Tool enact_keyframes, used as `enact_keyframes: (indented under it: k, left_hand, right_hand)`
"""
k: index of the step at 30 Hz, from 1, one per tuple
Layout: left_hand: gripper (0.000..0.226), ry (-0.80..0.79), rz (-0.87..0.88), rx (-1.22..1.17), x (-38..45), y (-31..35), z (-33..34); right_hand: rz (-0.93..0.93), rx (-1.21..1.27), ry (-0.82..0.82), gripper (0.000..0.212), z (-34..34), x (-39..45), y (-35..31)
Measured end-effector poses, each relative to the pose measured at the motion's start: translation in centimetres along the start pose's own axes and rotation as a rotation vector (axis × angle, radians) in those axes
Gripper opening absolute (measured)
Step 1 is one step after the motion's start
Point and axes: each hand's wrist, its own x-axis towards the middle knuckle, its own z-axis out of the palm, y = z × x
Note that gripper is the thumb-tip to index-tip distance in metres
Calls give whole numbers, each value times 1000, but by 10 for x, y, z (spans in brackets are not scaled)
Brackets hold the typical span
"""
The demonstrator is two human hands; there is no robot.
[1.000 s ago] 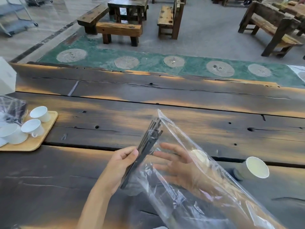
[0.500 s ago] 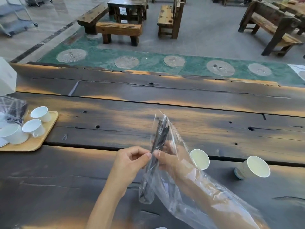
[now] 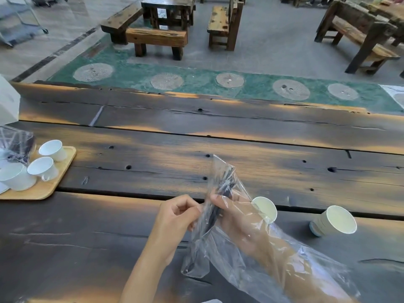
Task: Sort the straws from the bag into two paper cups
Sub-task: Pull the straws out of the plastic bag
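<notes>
A clear plastic bag [image 3: 236, 256] covers my right forearm, and my right hand [image 3: 235, 217] inside it is closed around a bundle of dark straws [image 3: 220, 193] that stands nearly upright. My left hand [image 3: 177, 219] pinches the bag's outer film at the straws from the left. Two white paper cups lie tipped on the table to the right: one [image 3: 265, 208] just behind my right wrist, partly under the bag, the other [image 3: 334, 220] farther right, with its mouth facing me.
A wooden tray [image 3: 63, 171] with several small white ceramic cups [image 3: 42, 168] sits at the left edge, beside a crinkled dark plastic packet [image 3: 15, 143] and a white box [image 3: 7, 106]. The dark plank table [image 3: 240, 132] extends ahead; benches stand beyond it.
My right hand went from spread flat inside the bag to closed on the straws. The bundle swung more upright, and my left hand shifted from the straws' lower part to pinching the film.
</notes>
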Motion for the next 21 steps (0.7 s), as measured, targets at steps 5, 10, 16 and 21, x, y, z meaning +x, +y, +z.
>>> enact_keyframes:
  k: [5,10,16,21]
  left_hand:
    - [16,134,-24,-52,4,-2,-6]
    - [24,20,16,73,20,13,4]
    - [29,351,-13,-147,48,7,5]
    - [26,375,-174,-404,52,-18,-16]
  right_hand:
    - [25,-179,93,22,-7,0,-7]
    - [96,-381,-42,19,-3,-7,-4]
    - [220,-551,88,22,-10,-2,5]
    - [83,-444,124,31,-26,4,-7]
